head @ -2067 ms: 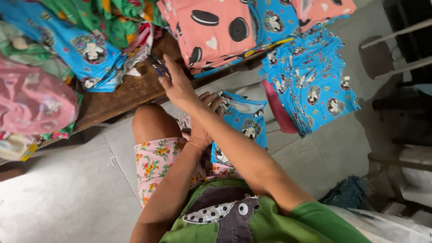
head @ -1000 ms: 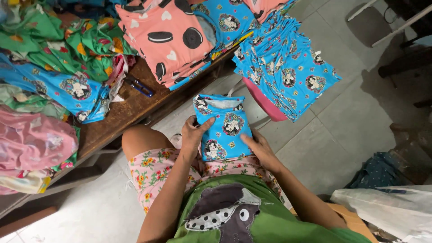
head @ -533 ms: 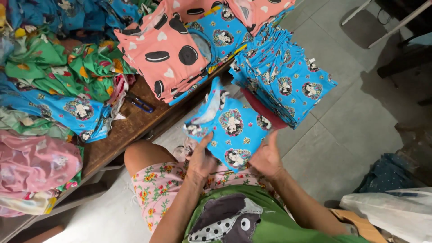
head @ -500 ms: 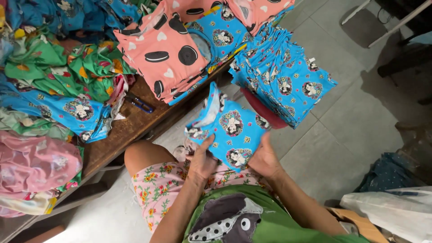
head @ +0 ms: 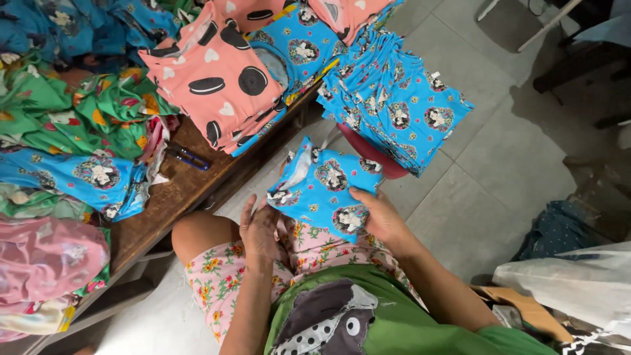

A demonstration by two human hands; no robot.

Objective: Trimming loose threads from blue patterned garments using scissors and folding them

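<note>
Head view: a folded blue printed garment (head: 327,190) is held up over the person's lap, tilted, between the knees and the edge of the wooden table (head: 177,197); the right hand (head: 381,217) has its grip closed on the garment's lower right edge, thumb on top of the cloth and fingers beneath; the left hand (head: 261,227) sits at the lower left corner, fingers spread and loose, touching the cloth's edge at most, and whether it truly pinches it cannot be told; half a second ago both hands cupped the garment from below and its near flap stood raised, whereas now the piece lies flatter and more squarely folded, and the left hand has slipped down and away from under it; a second ago the same piece was lower, close against the floral pink shorts (head: 223,276); just beyond the garment, a fanned stack of matching blue garments (head: 401,105) rests on a red stool (head: 368,154), near but not touching the held piece; on the table lie a pink stack with cookie print (head: 220,85), a heap of green printed cloth (head: 98,112), a blue piece (head: 72,177) at the left and a pair of dark-handled snips (head: 187,158) on bare wood; a clear plastic bag (head: 565,283) lies on the tiled floor (head: 486,171) at the right.
</note>
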